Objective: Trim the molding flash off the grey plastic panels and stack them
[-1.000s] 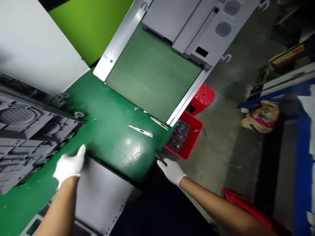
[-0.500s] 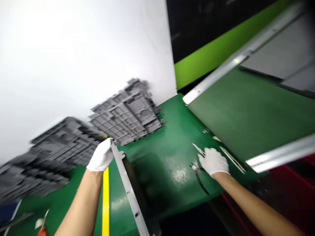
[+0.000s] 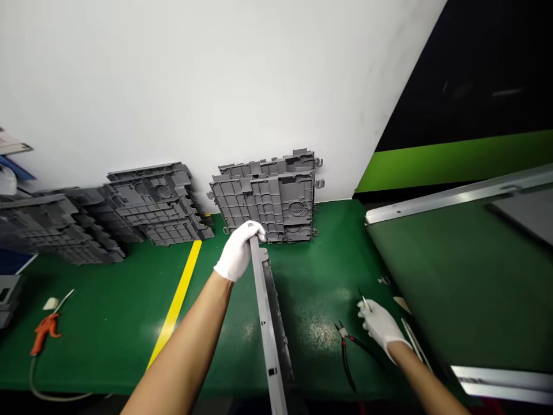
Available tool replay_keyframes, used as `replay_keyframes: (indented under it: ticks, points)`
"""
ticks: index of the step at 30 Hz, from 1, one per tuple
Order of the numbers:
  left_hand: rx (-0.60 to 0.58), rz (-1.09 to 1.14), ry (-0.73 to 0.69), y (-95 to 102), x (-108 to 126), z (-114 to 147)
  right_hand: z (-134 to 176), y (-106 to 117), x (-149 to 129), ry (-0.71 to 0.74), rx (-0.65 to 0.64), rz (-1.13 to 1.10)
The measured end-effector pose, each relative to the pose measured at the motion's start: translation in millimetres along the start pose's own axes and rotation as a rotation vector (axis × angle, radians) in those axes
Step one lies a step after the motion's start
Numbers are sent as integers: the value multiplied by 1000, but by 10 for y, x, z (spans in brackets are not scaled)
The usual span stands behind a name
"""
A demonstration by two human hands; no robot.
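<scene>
My left hand (image 3: 238, 252), in a white glove, grips the far end of a grey plastic panel (image 3: 266, 323). The panel stands on edge, its narrow side towards me, and runs down past the bottom of the view. To the right, my gloved right hand (image 3: 380, 324) is closed on a thin, pointed metal tool (image 3: 365, 303); only the tip sticks out past the fingers, so its kind is unclear. Close by on the green bench lie side cutters (image 3: 344, 346) with dark red-and-black handles, jaws apart. Another slim metal tool (image 3: 415, 344) rests beside my right wrist.
Ribbed grey panels (image 3: 263, 199) lean on the white wall (image 3: 259, 86), with more stacks (image 3: 162, 202) further left. A conveyor belt (image 3: 458, 276) with metal rails borders the right. An orange air blow gun (image 3: 45, 331) with a hose lies left of the yellow tape (image 3: 177, 300).
The view has swung left and levelled. My right hand has lifted the pointed tool, its tip now turned upward. My left hand still holds the panel, which appears further right in view.
</scene>
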State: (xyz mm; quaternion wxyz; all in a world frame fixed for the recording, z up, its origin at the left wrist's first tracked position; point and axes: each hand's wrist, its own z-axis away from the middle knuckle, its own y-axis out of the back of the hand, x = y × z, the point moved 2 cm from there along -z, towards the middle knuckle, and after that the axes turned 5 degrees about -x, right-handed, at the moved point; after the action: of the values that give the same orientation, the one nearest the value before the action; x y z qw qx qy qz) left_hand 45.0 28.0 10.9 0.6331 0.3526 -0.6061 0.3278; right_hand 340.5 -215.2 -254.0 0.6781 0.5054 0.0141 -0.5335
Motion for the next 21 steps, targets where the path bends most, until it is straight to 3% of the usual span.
replay_keyframes:
  ticks: [2,4,6,8,10,13,15,18,21]
  points:
    - [-21,-15,-14,-33,41,71,181,44,-141,47,-74,-232]
    - [-120,66,50,-34,55,159,359,93,-314,92,-149,-379]
    - [-237,170,114,-7,62,224,504,143,-507,115,-191,-430]
    - [-270,166,123,41,72,233,607,188,-723,134,-221,-442]
    - [-156,104,103,101,77,180,693,236,-960,148,-248,-467]
    - [52,88,187,171,51,62,876,348,-1335,189,-302,-563]
    - [79,15,235,190,28,-4,1078,466,-1575,256,-368,-574]
    - [55,-138,162,181,-9,-71,1480,697,-1875,429,-486,-368]
    - [61,-25,111,134,-91,-105,1902,909,-2093,702,-558,-96]
